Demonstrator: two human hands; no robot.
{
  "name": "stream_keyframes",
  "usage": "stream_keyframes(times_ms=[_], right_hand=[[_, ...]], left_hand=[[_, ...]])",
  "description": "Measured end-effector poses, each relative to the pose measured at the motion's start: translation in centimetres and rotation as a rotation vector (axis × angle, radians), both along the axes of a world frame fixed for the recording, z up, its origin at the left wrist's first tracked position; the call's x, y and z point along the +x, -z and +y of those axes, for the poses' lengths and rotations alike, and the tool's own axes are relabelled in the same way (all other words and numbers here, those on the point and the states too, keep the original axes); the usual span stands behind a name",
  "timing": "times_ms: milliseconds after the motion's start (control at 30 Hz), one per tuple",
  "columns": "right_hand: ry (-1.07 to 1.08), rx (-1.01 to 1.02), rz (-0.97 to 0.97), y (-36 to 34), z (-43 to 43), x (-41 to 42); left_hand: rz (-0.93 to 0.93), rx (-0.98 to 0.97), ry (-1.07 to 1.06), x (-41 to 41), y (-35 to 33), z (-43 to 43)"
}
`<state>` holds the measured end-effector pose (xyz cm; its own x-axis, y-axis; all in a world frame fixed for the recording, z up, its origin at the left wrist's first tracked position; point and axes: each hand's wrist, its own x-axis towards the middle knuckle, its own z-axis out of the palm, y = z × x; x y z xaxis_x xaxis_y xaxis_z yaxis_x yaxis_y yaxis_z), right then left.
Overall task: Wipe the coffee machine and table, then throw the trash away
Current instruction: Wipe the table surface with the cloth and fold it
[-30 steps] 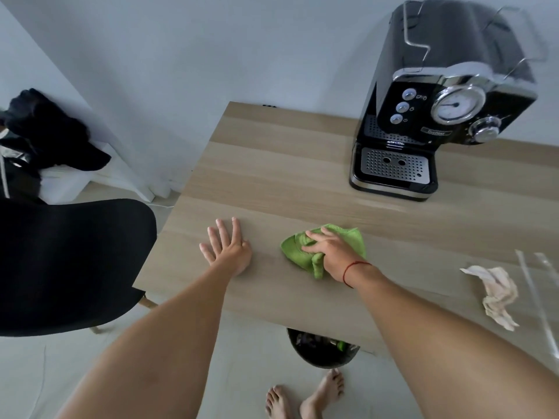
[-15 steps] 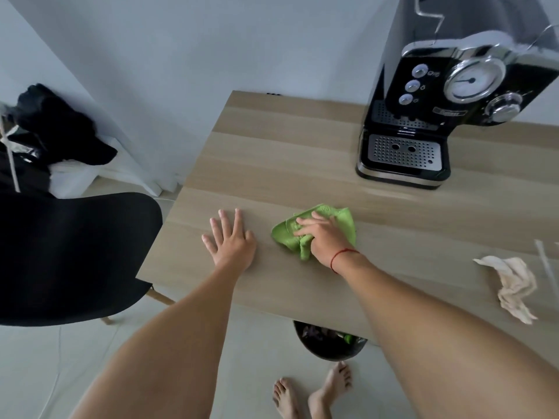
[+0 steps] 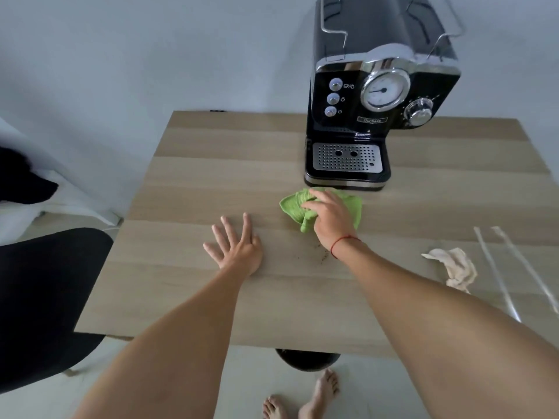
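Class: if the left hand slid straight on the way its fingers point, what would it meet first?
The way looks free: ahead of the left hand lies only light wooden table up to its far edge; the black coffee machine stands further right.

The right hand (image 3: 330, 218), gripping the green cloth (image 3: 292, 207), is now farther up the table (image 3: 187, 189), just in front of the coffee machine (image 3: 363, 116) base, no longer close beside the left hand (image 3: 239, 252). The gap between the two hands is wider.
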<state>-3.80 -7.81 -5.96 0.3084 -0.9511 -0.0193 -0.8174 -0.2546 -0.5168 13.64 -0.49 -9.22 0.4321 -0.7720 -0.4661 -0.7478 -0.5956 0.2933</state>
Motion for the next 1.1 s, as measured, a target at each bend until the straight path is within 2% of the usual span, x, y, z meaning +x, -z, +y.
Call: stream_keyframes(times_ms=[100,200,400,500,600,700,900,1000,1100], right_hand=[[0.048,0.085,0.038,1.0,-1.4,0.7],[0.000,0.169,0.111,2.1,-0.7,2.2],[-0.086,0.172,0.079,2.5,4.6,1.5],[-0.131,0.178,0.077,1.8,7.1,0.3],[-0.102,0.157,0.000,0.5,6.3,-0.1],[-0.033,0.078,-0.056,-0.5,3.5,1.2],[-0.164,0.077,-0.015,-0.3,0.7,6.7],[-0.281,0.164,0.063,0.7,1.5,8.5],[-0.300,0.164,0.067,1.1,3.3,8.4]], left_hand=[[0.001,0.036,0.008,0.1,0.0,-0.3],[0.000,0.057,0.024,0.2,0.1,-0.4],[0.039,0.053,0.044,0.6,-0.4,0.0],[0.056,-0.040,0.045,1.3,-0.7,1.3],[0.015,-0.096,-0.039,2.9,-0.9,2.4],[-0.017,-0.036,-0.124,4.7,-0.6,3.0],[-0.001,-0.009,-0.115,5.4,0.6,3.1],[-0.010,0.001,-0.103,5.5,0.6,3.0],[-0.010,0.015,-0.109,5.4,0.5,3.1]])
